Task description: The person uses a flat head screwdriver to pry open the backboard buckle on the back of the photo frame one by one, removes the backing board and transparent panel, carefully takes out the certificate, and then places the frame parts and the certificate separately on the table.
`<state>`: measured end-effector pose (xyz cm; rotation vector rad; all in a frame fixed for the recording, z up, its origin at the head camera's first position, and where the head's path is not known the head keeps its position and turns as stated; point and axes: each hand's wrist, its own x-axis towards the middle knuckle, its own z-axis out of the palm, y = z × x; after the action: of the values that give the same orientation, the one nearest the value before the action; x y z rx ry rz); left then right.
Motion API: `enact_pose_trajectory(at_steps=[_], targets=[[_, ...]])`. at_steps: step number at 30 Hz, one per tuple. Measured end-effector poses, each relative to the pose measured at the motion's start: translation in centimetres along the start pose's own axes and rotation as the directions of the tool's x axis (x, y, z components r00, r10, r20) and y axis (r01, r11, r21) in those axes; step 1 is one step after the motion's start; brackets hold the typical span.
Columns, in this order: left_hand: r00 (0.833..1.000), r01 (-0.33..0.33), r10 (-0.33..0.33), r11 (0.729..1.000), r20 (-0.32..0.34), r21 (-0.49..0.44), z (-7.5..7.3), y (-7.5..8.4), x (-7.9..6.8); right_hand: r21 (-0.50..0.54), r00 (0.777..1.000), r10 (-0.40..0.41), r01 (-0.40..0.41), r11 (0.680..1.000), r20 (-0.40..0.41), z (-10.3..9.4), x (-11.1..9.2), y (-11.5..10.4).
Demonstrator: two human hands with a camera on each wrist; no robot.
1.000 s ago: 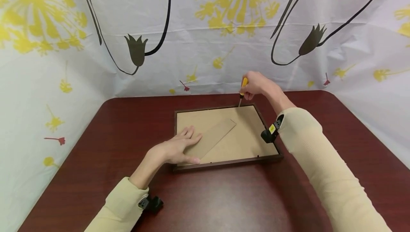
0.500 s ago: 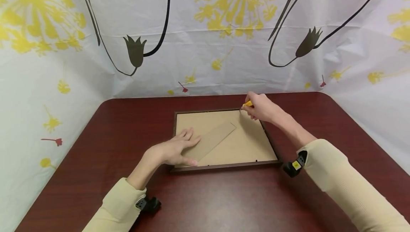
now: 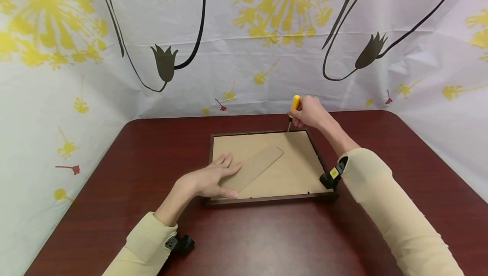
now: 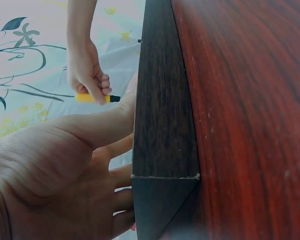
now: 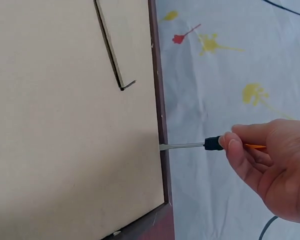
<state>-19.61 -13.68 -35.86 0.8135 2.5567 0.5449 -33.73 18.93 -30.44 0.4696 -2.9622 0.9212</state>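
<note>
While flowered sheeting [image 3: 213, 22] is backing a reddish table [image 3: 274, 242], the splayed left hand [image 3: 212, 178] is touching a frame [image 3: 274, 198], right hand [image 3: 309, 111] gripping a screwdriver [image 3: 295, 103].

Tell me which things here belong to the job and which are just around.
Job:
- yellow-handled screwdriver, in the right hand
- dark frame
- tan board, under the left hand

Just around:
- dark red table
- patterned sheet
- wrist cameras

In the head view, the left arm [image 3: 142, 244] extends from bottom left to a palm-down left hand [image 3: 211, 179], fingers [image 3: 230, 170] spread, left of centre, and the right arm [image 3: 396, 210] from lower right to a pinching right hand [image 3: 310, 111] right of centre.
</note>
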Motion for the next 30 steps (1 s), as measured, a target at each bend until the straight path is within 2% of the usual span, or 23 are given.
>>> enact_pose_trajectory(at_steps=[8, 14, 24, 30], targets=[[1.0, -0.001, 0.001, 1.0, 0.005, 0.016, 0.0, 0.2, 0.1, -0.027, 0.999, 0.003, -0.004, 1.0, -0.032, 0.1, 1.0, 0.1], [1.0, 0.003, -0.003, 1.0, 0.002, 0.004, 0.0, 0.2, 0.0, -0.026, 0.999, 0.007, -0.008, 1.0, -0.038, 0.2, 1.0, 0.2], [1.0, 0.004, -0.004, 1.0, -0.005, -0.001, 0.2, 0.1, -0.1, 0.018, 0.999, -0.031, 0.032, 0.999, -0.034, 0.6, -1.3, 0.0], [1.0, -0.007, 0.007, 1.0, -0.003, 0.001, 0.2, 0.2, -0.1, 0.065, 0.996, -0.031, 0.037, 0.997, -0.085, 0.9, -3.2, 0.5]])
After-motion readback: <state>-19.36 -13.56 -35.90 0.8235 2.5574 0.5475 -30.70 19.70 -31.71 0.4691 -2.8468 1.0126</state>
